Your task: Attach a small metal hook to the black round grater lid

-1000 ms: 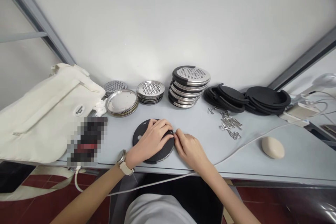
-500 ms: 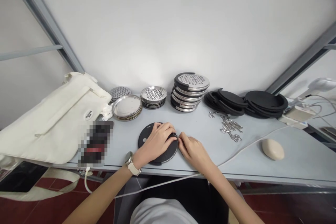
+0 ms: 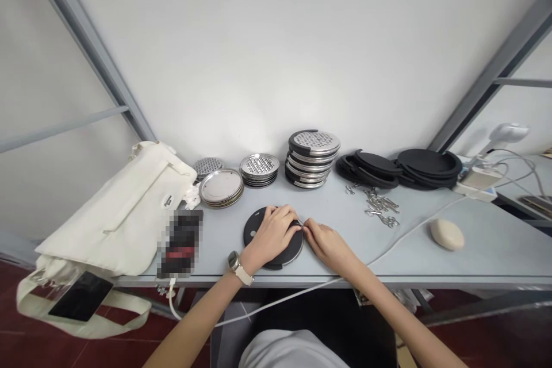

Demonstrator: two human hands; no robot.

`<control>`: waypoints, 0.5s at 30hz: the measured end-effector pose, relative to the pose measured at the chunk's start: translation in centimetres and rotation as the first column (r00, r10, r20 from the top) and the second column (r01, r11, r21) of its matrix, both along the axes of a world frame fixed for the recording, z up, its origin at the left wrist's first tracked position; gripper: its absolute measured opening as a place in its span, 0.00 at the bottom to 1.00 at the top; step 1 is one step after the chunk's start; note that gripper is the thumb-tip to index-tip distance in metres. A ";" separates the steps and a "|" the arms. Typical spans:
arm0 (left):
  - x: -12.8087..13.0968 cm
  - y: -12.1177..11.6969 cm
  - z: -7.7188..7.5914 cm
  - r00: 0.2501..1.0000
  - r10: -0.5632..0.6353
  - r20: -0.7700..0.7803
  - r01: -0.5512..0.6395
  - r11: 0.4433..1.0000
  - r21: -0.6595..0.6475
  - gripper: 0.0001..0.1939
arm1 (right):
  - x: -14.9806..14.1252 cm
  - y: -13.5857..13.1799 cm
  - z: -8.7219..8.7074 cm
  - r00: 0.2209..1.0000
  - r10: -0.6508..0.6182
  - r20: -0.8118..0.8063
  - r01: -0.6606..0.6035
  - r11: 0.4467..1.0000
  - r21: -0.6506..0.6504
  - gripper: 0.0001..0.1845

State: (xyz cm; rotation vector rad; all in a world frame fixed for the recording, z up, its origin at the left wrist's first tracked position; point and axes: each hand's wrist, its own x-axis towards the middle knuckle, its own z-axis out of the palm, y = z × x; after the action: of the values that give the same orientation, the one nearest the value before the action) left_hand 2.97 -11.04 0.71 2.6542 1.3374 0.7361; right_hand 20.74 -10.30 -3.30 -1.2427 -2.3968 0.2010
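Note:
A round black disc point(image 3: 255, 224) with a thin silvery edge lies on the table in front of me. My left hand point(image 3: 276, 234) rests across its top, fingers curled over and gripping the upper right side near the rim. At that same rim my right hand point(image 3: 325, 244) is closed in a pinch. Between the fingertips a thin, shiny metal piece point(image 3: 301, 224) shows a little; most of it is hidden. Farther right lie loose metal clips point(image 3: 382, 205) in a small heap, apart from both hands.
Along the wall stand plain metal discs point(image 3: 221, 184), grater discs point(image 3: 259, 165), a tall stack of grater discs in black holders point(image 3: 313, 159) and black round holders point(image 3: 426, 168). A white bag point(image 3: 112, 218) and blurred phone point(image 3: 180, 244) lie left. A cable point(image 3: 397, 241) runs past a beige rounded object point(image 3: 447, 234).
My view has shifted, so most of the scene sits farther right. Both hands stay at the disc's rim, with almost no change in their grip.

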 end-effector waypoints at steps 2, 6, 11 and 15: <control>0.0 0.0 -0.1 1.000 -0.001 0.001 0.001 1.000 0.008 0.09 | 0.0 0.0 -0.2 1.000 0.003 -0.017 -0.003 1.000 0.001 0.12; -0.1 -0.1 -0.2 1.000 -0.006 0.011 0.006 1.000 0.017 0.09 | 0.1 0.1 -0.3 1.000 0.007 -0.016 -0.008 0.999 -0.034 0.13; -0.1 -0.1 -0.3 0.999 -0.001 0.040 0.000 1.000 0.016 0.10 | 0.1 0.1 -0.2 1.000 0.010 -0.011 -0.011 0.998 -0.061 0.12; -0.6 -0.7 -0.2 0.998 -0.020 0.056 0.021 1.000 -0.018 0.10 | 0.1 -0.4 0.4 0.997 0.065 -0.051 -0.068 0.995 -0.076 0.11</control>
State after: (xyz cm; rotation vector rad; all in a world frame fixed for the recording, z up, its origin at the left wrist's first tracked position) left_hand 2.41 -11.72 0.50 2.6087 1.2956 0.7853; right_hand 20.86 -10.72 -2.90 -1.1787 -2.4109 0.3442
